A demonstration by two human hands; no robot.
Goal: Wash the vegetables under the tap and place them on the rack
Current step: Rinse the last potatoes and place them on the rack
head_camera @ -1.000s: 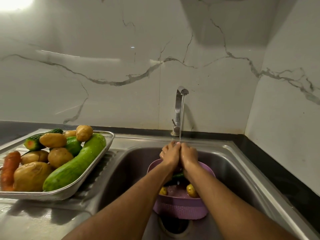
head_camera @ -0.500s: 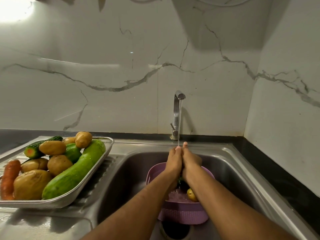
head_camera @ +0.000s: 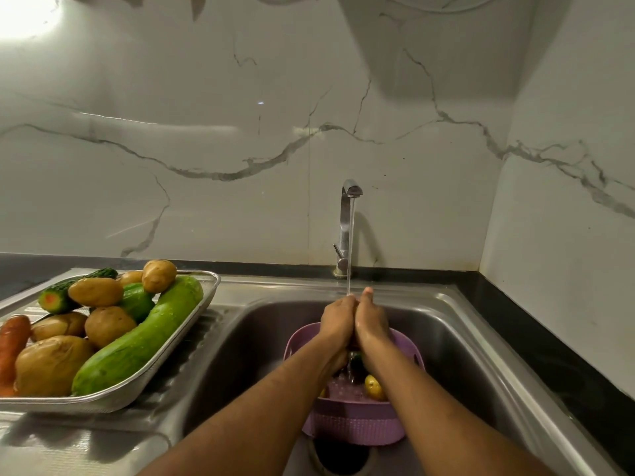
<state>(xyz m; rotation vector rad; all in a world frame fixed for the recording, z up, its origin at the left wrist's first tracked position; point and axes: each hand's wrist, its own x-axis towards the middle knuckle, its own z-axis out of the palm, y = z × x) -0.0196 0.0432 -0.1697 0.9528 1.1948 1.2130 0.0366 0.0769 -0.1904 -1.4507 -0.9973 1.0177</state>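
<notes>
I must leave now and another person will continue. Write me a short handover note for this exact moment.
Left hand and right hand: pressed together under the running tap, gripping a dark green vegetable between them, mostly hidden.
Purple basket sits in the sink with a yellow potato inside.
Done: potatoes, cucumbers and a carrot lie on the metal rack at left.
Left: finish rinsing this one, move it to the rack, then wash what remains in the basket.

We see a dark green vegetable pressed between our two hands under the tap, wet from the running water. The rack on the left holds potatoes, a long green gourd and a carrot.
</notes>
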